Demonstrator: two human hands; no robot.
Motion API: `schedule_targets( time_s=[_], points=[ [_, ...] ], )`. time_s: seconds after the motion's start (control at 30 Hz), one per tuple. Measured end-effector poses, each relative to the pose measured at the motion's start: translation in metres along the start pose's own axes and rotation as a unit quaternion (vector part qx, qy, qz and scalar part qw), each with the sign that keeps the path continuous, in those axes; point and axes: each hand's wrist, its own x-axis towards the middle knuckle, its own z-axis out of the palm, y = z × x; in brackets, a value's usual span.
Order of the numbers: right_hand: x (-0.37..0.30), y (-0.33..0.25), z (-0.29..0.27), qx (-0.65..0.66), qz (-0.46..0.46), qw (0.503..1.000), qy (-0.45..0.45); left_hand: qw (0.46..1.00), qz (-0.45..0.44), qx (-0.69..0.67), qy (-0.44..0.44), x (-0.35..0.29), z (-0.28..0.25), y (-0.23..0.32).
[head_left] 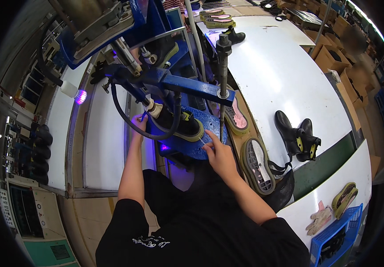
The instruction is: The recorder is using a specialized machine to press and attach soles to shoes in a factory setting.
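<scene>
A black boot with an olive sole and a yellow-green patch sits on the blue bed of a press, held from above by the machine. At its far left end my left hand is closed by a small blue piece; what its fingers hold is partly hidden. My right hand pinches a thin, pale, pointed tool. That tool's tip is at the sole's edge, on the boot's near right end.
A blue press arm and a threaded rod rise above my hands, with a black hose looping close by. Loose soles lie to the right. Finished-looking black boots stand on the white table. A purple lamp glows left.
</scene>
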Motion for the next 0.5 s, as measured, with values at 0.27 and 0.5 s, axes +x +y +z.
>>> schedule_targets(
  time_s=[0.27, 0.5],
  points=[
    [0.025, 0.013, 0.031, -0.290, -0.048, 0.953, 0.069, 0.998, -0.009, 0.042, 0.041, 0.015, 0.004, -0.003],
    [0.036, 0.019, 0.038, -0.291, -0.047, 0.952, 0.081, 1.000, -0.023, -0.017, 0.003, 0.019, 0.008, -0.015]
  ],
)
